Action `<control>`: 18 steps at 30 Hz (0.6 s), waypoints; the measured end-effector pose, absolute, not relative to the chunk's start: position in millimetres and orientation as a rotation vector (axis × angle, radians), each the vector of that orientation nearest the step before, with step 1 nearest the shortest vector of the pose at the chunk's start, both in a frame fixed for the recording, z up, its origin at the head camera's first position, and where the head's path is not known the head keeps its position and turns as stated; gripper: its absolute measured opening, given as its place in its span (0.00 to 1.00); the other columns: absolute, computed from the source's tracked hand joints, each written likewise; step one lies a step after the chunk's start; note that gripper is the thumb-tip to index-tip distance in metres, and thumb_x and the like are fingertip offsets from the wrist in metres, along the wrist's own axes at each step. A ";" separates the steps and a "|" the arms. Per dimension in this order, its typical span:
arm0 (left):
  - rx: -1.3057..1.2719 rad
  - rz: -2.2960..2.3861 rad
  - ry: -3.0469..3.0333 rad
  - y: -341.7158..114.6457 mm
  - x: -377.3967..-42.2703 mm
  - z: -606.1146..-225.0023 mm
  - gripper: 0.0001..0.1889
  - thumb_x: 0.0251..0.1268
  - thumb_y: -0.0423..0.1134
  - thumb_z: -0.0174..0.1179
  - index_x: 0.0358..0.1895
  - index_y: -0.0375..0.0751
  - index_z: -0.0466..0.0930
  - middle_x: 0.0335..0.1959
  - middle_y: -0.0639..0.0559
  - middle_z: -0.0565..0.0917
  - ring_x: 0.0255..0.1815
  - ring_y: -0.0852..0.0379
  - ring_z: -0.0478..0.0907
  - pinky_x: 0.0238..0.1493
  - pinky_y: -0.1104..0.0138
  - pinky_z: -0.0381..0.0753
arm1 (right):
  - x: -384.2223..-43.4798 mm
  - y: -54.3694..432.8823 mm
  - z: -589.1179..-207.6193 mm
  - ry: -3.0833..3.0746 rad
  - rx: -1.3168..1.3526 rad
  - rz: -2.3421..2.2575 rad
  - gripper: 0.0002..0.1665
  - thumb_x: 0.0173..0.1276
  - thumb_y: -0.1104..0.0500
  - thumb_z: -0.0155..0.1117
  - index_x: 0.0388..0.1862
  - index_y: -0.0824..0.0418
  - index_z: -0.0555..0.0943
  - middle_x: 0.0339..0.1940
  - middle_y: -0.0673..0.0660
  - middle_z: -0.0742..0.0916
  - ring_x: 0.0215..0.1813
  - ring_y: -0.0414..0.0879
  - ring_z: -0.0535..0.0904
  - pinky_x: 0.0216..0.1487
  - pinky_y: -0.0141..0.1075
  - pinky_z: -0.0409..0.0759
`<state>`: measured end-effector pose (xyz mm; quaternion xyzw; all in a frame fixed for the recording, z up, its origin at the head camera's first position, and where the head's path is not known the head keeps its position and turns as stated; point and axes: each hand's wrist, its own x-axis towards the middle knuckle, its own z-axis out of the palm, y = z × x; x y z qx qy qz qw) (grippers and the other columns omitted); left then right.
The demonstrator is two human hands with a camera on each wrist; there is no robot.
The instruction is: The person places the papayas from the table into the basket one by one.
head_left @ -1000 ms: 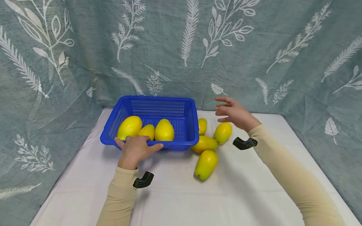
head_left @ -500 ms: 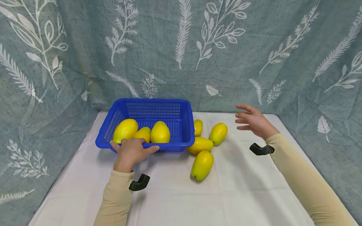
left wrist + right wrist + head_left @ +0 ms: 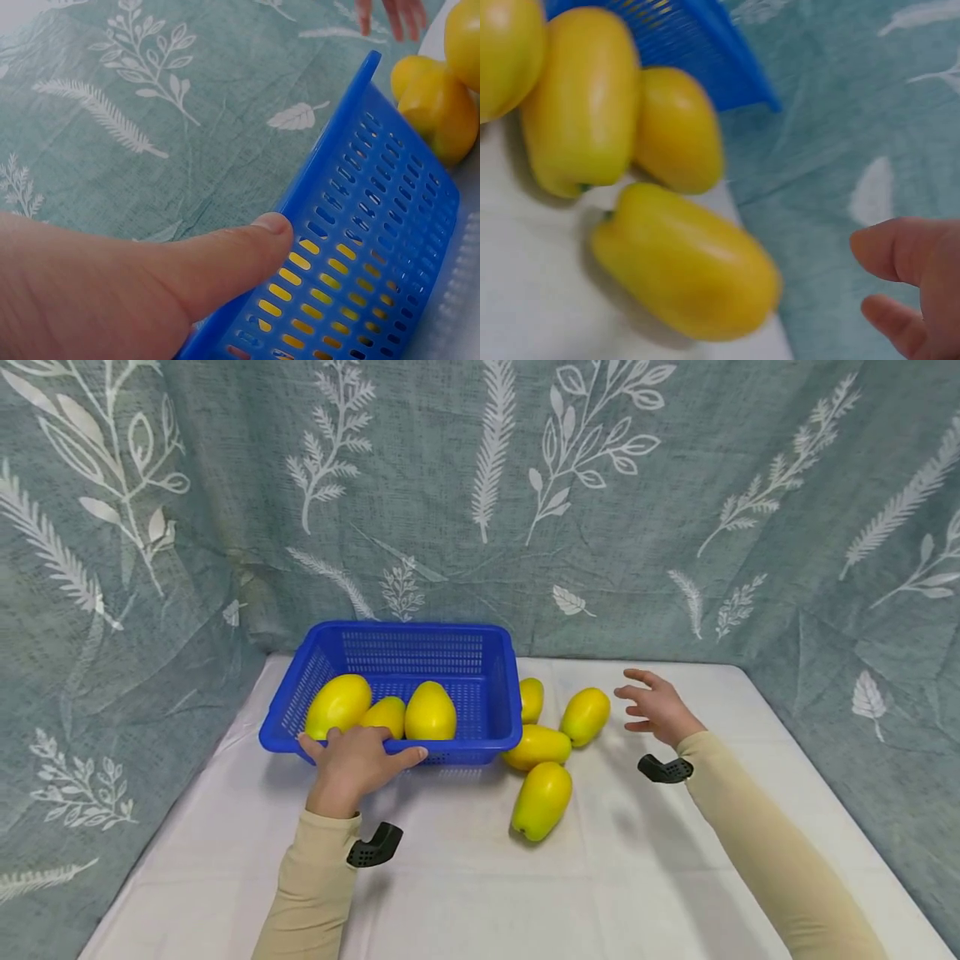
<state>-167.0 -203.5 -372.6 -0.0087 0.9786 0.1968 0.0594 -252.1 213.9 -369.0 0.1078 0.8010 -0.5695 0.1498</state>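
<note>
My left hand [image 3: 351, 766] grips the front rim of a blue plastic basket [image 3: 471, 746]. In the left wrist view its thumb [image 3: 232, 259] lies along the outside of the slotted basket wall [image 3: 390, 176]; the other fingers are hidden. Inside the basket are a large yellow mango [image 3: 339, 703], a partly covered mango [image 3: 386, 715] and an upright mango [image 3: 431, 712]. Several more mangoes lie outside on the right. Nearest my right hand [image 3: 658, 706] is one mango [image 3: 586, 716]. That hand hovers beside it, fingers spread and loosely bent, holding nothing.
Close to the basket's right side lie a mango [image 3: 532, 700] at the back, a sideways mango [image 3: 537, 747] and a front mango [image 3: 542, 802]. A white cloth [image 3: 480, 893] covers the table. Behind hangs a grey-green leaf-patterned curtain [image 3: 420, 468].
My right hand swung away to the right from above the loose mangoes, then came lower and slightly back left. The left hand keeps its hold on the basket rim. The mangoes stay put.
</note>
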 end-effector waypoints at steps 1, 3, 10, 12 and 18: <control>-0.027 0.592 2.960 -203.3 -166.9 -373.2 0.35 0.63 0.68 0.61 0.56 0.40 0.85 0.36 0.44 0.87 0.65 0.12 0.66 0.64 0.16 0.34 | -253.3 211.1 -376.1 2.296 0.320 -1.639 0.42 0.81 0.54 0.51 0.86 0.54 0.46 0.85 0.66 0.56 0.82 0.70 0.56 0.74 0.58 0.71; -0.028 0.590 2.953 -202.4 -166.7 -374.9 0.35 0.63 0.68 0.61 0.58 0.40 0.84 0.39 0.43 0.88 0.66 0.12 0.65 0.64 0.16 0.34 | -255.3 205.5 -388.6 2.288 0.338 -1.638 0.42 0.80 0.54 0.52 0.86 0.54 0.46 0.85 0.67 0.54 0.82 0.72 0.53 0.75 0.60 0.69; -0.035 0.603 2.954 -199.2 -164.2 -378.7 0.34 0.63 0.67 0.62 0.58 0.40 0.84 0.44 0.40 0.88 0.67 0.10 0.62 0.65 0.17 0.34 | -262.9 186.4 -418.8 2.373 0.362 -1.593 0.43 0.78 0.54 0.55 0.85 0.55 0.49 0.84 0.67 0.56 0.81 0.65 0.58 0.73 0.61 0.71; -0.035 0.609 2.961 -199.4 -163.7 -378.5 0.34 0.63 0.66 0.62 0.57 0.40 0.85 0.40 0.42 0.88 0.67 0.10 0.63 0.65 0.17 0.34 | -264.8 181.2 -422.4 2.419 0.342 -1.558 0.43 0.78 0.55 0.56 0.85 0.56 0.50 0.84 0.67 0.56 0.80 0.64 0.61 0.72 0.60 0.73; -0.044 0.620 2.995 -202.4 -165.3 -375.5 0.30 0.63 0.66 0.63 0.48 0.41 0.87 0.26 0.48 0.82 0.64 0.14 0.68 0.65 0.16 0.33 | -267.6 169.5 -423.0 2.510 0.272 -1.483 0.45 0.75 0.57 0.59 0.84 0.57 0.51 0.83 0.67 0.58 0.76 0.64 0.65 0.69 0.59 0.77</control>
